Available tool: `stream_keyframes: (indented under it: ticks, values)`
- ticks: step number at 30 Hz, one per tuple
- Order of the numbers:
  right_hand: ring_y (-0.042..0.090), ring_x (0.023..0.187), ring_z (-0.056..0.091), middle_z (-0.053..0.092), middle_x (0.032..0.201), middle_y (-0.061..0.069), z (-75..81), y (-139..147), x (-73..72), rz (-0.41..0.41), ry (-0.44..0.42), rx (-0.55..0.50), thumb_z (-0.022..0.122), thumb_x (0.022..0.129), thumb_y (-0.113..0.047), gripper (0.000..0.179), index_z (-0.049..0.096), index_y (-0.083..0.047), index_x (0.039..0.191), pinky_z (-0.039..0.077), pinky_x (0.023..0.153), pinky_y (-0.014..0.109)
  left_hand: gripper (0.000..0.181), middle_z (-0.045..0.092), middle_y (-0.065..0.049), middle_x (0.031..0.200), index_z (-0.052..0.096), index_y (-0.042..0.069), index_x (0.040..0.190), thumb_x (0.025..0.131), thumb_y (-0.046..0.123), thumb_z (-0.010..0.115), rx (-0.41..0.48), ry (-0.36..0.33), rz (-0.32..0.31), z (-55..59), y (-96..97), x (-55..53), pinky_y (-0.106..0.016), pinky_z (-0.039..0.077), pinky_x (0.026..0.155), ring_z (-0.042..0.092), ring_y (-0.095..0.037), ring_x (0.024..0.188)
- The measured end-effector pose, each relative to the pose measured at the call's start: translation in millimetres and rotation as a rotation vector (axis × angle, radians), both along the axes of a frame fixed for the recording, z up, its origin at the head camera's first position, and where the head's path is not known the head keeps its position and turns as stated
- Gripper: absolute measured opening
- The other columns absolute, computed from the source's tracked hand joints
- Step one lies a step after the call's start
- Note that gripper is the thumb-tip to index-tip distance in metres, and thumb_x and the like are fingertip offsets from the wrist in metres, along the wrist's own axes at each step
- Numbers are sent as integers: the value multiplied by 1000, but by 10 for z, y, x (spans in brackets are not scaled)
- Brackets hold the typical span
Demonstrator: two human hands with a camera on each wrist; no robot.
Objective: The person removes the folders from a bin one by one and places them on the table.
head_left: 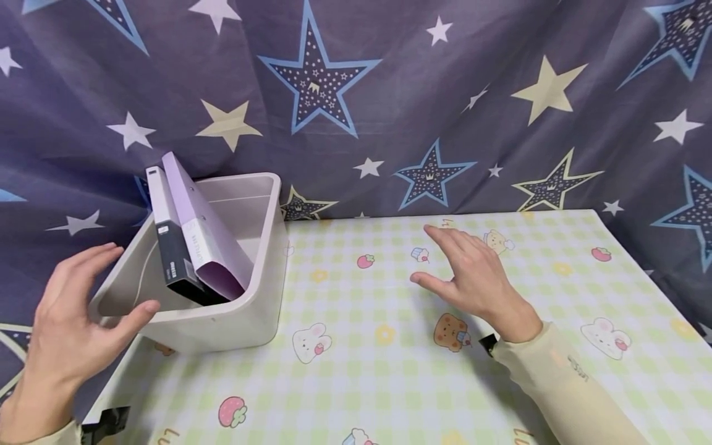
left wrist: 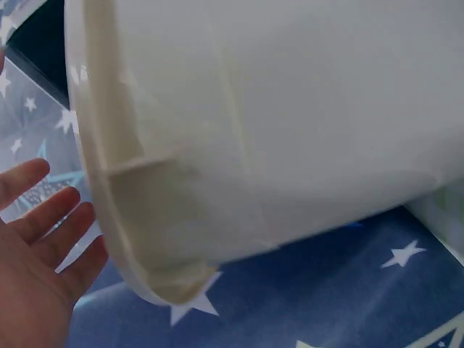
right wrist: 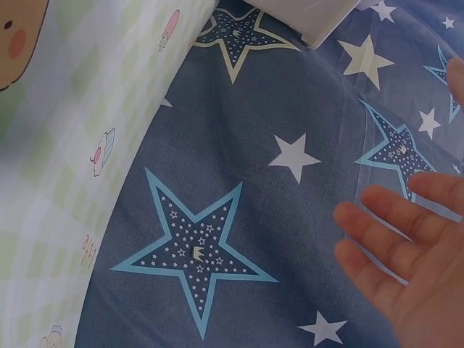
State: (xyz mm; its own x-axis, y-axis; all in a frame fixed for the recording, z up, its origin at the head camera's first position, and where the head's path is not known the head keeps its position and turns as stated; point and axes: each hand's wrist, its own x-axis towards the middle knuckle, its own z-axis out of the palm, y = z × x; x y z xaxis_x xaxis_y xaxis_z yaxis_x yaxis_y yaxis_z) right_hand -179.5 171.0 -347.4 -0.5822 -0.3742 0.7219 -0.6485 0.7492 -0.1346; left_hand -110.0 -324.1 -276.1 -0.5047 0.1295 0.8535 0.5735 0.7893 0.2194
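A light grey plastic bin stands on the left of the table. Two file binders lean inside it: a black-and-white one and a lilac one. My left hand is at the bin's left front corner, thumb and fingers spread and nothing held. In the left wrist view its fingertips come close to the bin's rim; whether they touch cannot be told. Over the right half of the table my right hand hovers with fingers extended, holding nothing.
A green-and-white checked cloth with cartoon prints covers the table. Behind it hangs a dark blue curtain with stars, close to the table's back edge. The bin's back left side is near the curtain.
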Motion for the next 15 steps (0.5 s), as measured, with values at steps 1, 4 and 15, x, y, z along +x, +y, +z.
stream_keyframes:
  ticks: [1, 4, 15]
  values:
    - [31, 106, 59, 62, 119, 13, 1, 9, 4, -1, -2, 1, 59, 80, -66, 80, 52, -9, 136, 48, 82, 50, 95, 57, -27, 122, 60, -8, 119, 69, 73, 65, -9, -13, 4, -34, -36, -23, -18, 29, 105, 48, -20, 124]
    - [31, 107, 59, 62, 120, 13, -4, 32, 9, 0, -2, 1, 58, 80, -66, 80, 51, -9, 136, 48, 83, 50, 96, 56, -26, 125, 60, -5, 122, 65, 72, 69, -18, -68, 18, -145, -161, -92, -16, 28, 105, 46, -21, 126]
    - [31, 110, 58, 61, 124, 12, -3, 32, -8, 5, -11, 6, 58, 81, -66, 80, 51, -8, 136, 48, 86, 50, 90, 51, -20, 134, 58, 2, 129, 60, 55, 82, 8, -173, 85, -387, -412, -134, -14, 22, 105, 41, -25, 129]
